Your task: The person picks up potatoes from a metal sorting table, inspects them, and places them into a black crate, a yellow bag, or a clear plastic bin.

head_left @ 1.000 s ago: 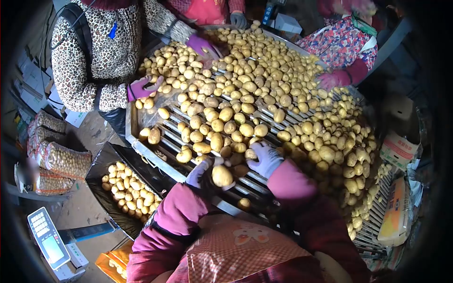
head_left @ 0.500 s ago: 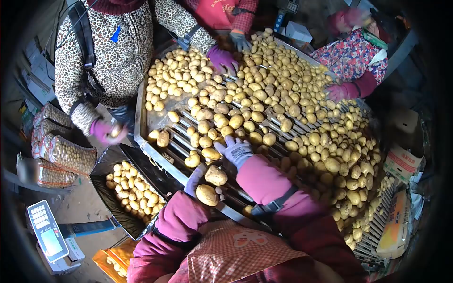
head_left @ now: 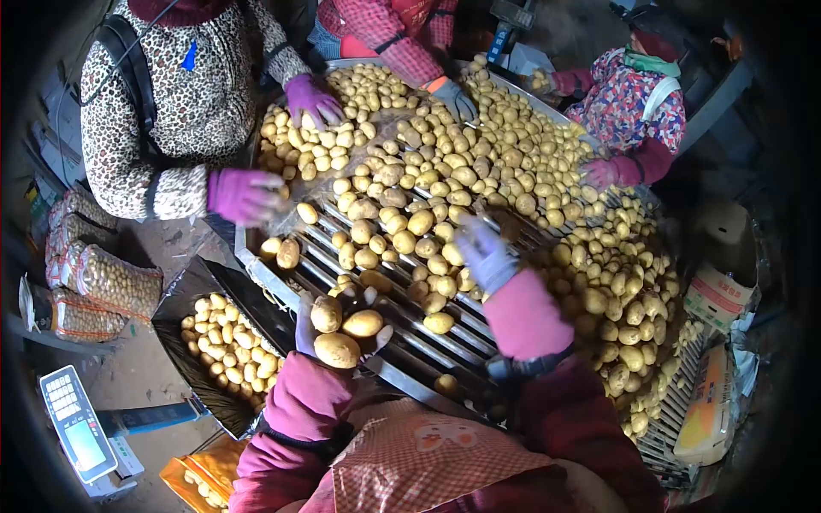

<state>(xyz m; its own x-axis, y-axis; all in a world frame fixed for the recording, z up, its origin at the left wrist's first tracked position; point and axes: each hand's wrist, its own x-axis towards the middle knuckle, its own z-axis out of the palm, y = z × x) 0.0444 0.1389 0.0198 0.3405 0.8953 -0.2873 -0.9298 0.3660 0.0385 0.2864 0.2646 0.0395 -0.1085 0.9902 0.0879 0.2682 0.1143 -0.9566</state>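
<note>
Potatoes lie heaped over a metal rack of parallel bars. At the rack's near left edge, my left hand, in a pale purple glove, cradles several large potatoes; its fingers are partly hidden beneath them. My right hand, gloved the same way, is over the middle of the rack beside some potatoes, blurred by motion, its fingers apart and nothing visible in its grasp.
Three people with gloved hands stand around the far side, one in a leopard-print top. Lower left are a black-lined box of potatoes, a scale display and net sacks. Cardboard leans at the right.
My left hand has shifted left and holds more potatoes. My right hand has moved right and up, off the potatoes it was touching. The leopard-print person's hands have moved over the rack's left side.
</note>
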